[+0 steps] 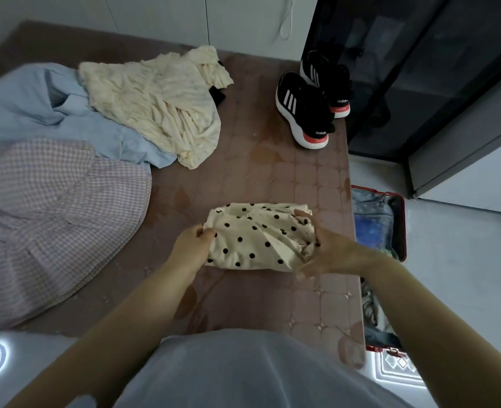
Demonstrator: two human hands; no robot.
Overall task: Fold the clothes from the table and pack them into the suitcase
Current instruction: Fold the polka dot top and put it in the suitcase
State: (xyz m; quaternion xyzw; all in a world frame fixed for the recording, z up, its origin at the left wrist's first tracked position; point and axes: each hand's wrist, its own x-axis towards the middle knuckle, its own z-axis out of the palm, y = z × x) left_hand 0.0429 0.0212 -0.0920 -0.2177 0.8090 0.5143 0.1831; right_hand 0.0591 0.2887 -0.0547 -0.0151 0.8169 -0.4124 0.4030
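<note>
The folded polka-dot garment (255,240) is lying on the bench (272,178), and both hands are holding it there. The left hand (194,245) is pinching the garment's left edge, its fingers (206,232) curling onto the cloth. The right hand (328,251) is gripping the garment's right end, with the thumb resting on top and the other fingers wrapping round the bunched fabric (their tips are hidden in the folds).

Just right of the polka-dot garment, past the edge of the bench, the open suitcase (401,228) is sitting on the floor, showing a red rim and some blue and grey things inside. To the left of the polka-dot garment, well apart from it, a checked lilac garment (52,216) is spreading loosely over the bench. Beyond the polka-dot garment and to its left, a crinkled cream garment (158,104) is lying unfolded, overlapping a light blue shirt (37,104) that is reaching under it. Beyond the polka-dot garment and a little to its right, a pair of black sneakers (305,110) is standing side by side on the bench.
</note>
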